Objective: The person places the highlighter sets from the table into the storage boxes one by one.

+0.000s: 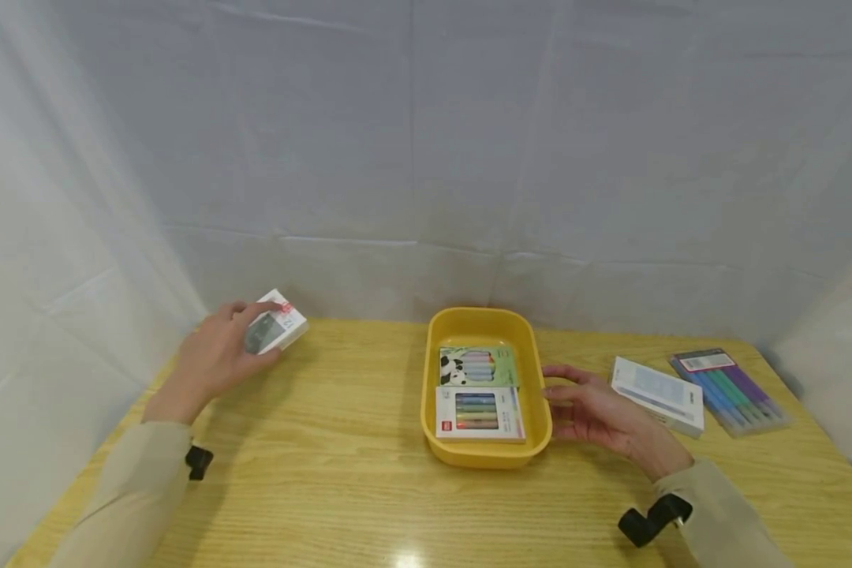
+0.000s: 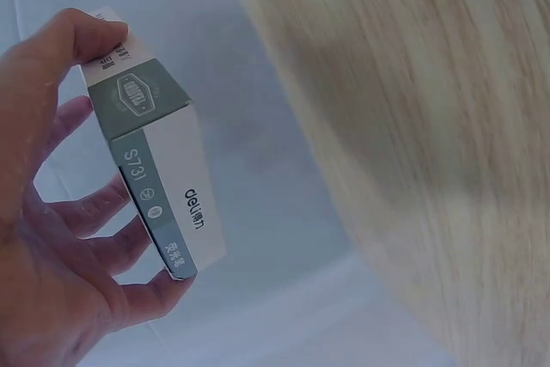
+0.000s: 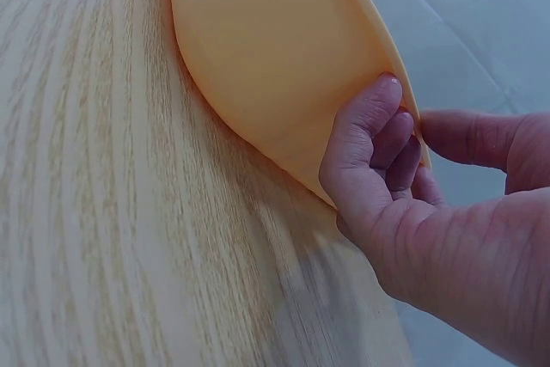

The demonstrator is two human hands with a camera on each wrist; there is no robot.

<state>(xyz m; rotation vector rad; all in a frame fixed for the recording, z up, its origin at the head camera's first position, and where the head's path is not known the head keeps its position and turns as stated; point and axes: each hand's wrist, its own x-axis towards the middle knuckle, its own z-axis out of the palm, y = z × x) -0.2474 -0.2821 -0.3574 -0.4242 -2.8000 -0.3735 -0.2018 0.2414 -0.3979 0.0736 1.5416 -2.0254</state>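
At the table's left side my left hand (image 1: 220,347) grips a small white and grey-green box of highlighters (image 1: 277,319), held tilted above the table. The left wrist view shows its "deli" and "S731" print, with the thumb on one end and fingers along the other side. My right hand (image 1: 603,410) holds the right rim of a yellow plastic bin (image 1: 486,457); in the right wrist view, curled fingers lie against the outer wall and the thumb touches the rim. Inside the bin lie a green panda box (image 1: 454,371) and a white windowed box of colored sticks (image 1: 477,414).
Right of the right hand lie a white box (image 1: 656,394) and a clear pack of blue, green and purple pens (image 1: 731,390) on the wooden table (image 1: 312,489). A pale curtain (image 1: 412,158) hangs behind the table and along its sides.
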